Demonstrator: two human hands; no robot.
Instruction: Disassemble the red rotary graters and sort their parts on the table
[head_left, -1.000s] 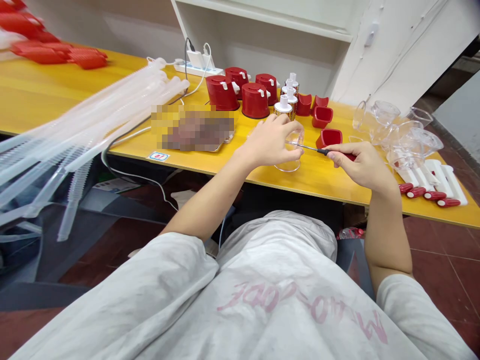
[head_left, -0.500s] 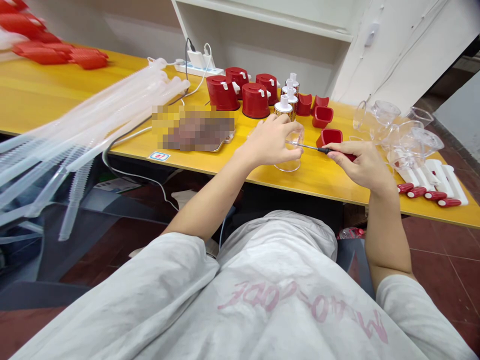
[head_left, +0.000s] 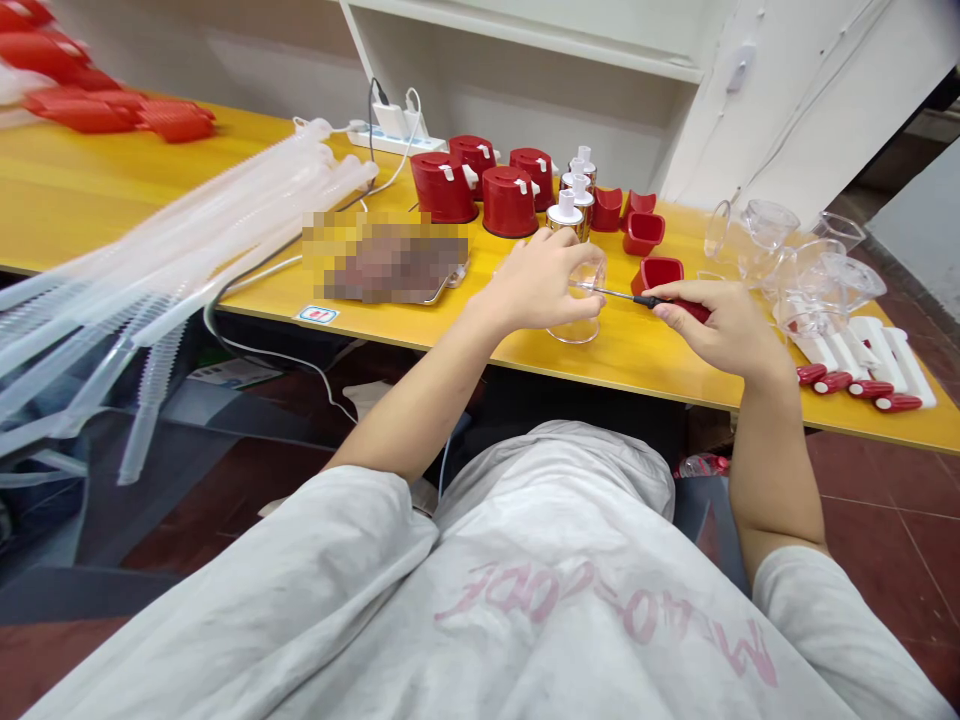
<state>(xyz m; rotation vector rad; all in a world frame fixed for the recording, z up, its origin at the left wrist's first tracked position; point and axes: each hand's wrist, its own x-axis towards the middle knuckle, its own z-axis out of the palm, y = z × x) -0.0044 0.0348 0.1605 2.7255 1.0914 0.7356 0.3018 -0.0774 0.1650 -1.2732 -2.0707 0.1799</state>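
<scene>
My left hand [head_left: 536,280] is closed around a clear plastic cup [head_left: 579,322] that stands on the yellow table [head_left: 90,190]. My right hand [head_left: 724,325] is closed on a small screwdriver [head_left: 637,298] with a red and black handle. Its thin metal shaft runs left and its tip meets the cup's upper side, close to my left fingers. A red cup-shaped part [head_left: 658,272] sits just behind the screwdriver.
Behind the hands stand red cylindrical housings [head_left: 510,200], small white-capped pieces [head_left: 566,210] and more red cups [head_left: 643,232]. Clear plastic vessels [head_left: 810,275] and white pieces with red ends [head_left: 862,370] lie at the right. Long translucent corrugated tubes [head_left: 187,250] jut off the left edge. A power strip [head_left: 394,135] sits at the back.
Almost nothing has moved. My right hand shifted slightly up and left with the screwdriver; my left hand stays on the cup.
</scene>
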